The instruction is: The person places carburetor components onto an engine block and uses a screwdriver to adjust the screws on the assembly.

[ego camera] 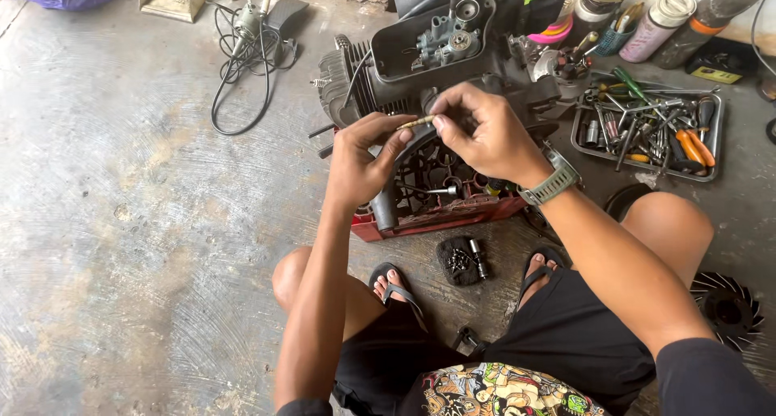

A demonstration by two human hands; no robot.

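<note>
1. Nearest the camera: the person squats in black shorts, 2 feet in dark sandals on the grey concrete floor (121,246).
2. Between the feet lies a small black tray (458,262) holding small metal parts, with a short metal socket (478,258) at its right edge.
3. At the right edge of the frame, beside the right knee, lies a black cooling fan wheel (730,307).
4. The left hand (364,161) is closed, thumb and fingertips pinching the left end of a thin brass-coloured threaded stud (416,122).
5. The right hand (485,133), with a grey-green wristwatch (553,181) on the wrist, pinches the right end of the same stud between thumb and forefinger.
6. The stud lies roughly level, held in the air between both hands, directly above the engine block (388,68).
7. The engine block rests on a red crate (440,218); its cooling fins face left.
8. To the right, a grey metal tool tray (582,145) holds screwdrivers, wrenches and orange-handled pliers (693,147).
9. Beyond the tray stand spray cans (659,16) and other containers.
10. Far left: a power tool (249,20) with a coiled black cable (238,84).
</note>
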